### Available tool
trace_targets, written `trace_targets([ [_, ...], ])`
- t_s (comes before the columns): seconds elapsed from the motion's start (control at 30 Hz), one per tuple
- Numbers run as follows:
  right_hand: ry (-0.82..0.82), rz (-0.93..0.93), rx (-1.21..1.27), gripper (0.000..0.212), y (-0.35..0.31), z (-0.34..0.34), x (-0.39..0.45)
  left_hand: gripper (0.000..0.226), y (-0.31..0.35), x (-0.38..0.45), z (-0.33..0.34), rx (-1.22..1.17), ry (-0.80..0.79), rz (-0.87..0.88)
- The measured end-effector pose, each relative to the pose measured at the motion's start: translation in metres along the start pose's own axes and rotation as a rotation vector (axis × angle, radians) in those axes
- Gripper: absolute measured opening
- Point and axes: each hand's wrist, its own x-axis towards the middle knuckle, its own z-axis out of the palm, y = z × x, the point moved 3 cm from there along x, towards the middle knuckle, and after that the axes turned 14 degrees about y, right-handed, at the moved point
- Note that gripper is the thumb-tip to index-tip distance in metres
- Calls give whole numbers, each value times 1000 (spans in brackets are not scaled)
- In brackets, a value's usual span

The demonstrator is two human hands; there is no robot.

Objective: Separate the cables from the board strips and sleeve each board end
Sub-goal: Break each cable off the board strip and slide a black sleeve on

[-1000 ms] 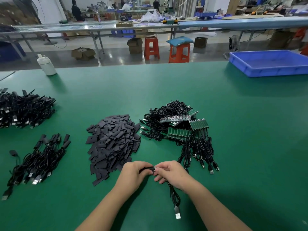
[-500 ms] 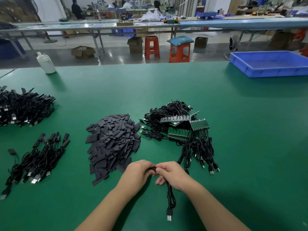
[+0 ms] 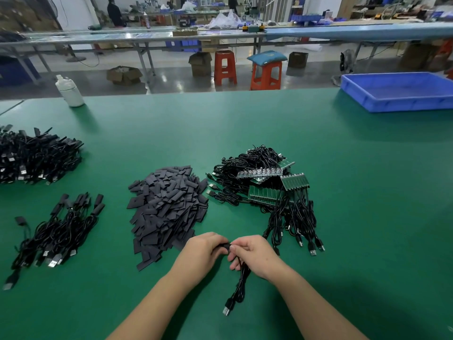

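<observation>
Cable (image 3: 241,283): hung from the hands toward the camera, its USB plug (image 3: 226,310) low over the green counter (image 3: 343,241).
Left hand (image 3: 204,251): fingers clenched on a black sleeve (image 3: 226,246) at the cable's upper end.
Right hand (image 3: 255,255): fingers pinched the same end, touching the left.
Sleeve pile (image 3: 166,209): just beyond the left hand.
Board strips (image 3: 272,185): beyond the right hand, cables attached.
Sleeved cables (image 3: 56,234): well left.
Blue tray (image 3: 397,94): far right.
</observation>
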Motion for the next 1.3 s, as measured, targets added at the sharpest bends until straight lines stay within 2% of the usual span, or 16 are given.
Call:
trace_targets([
  [0.27, 10, -13, -31, 19, 0, 0, 0, 18, 0, 0, 1, 62, -52, 17],
  [0.5, 14, -4, -37, 16, 3, 0, 2, 16, -2, 2, 2, 356, -158, 125],
  [1.03, 1, 6, -14, 15, -5, 0, -5, 34, 1, 3, 6, 481, -283, 225],
  [1.13, -10, 10, -4, 14, -6, 0, -6, 37, 2, 3, 5, 407, -225, 235],
  [1.3, -2, 36, 67, 15, -5, -1, -6, 38, -3, 3, -6, 221, 109, -108],
])
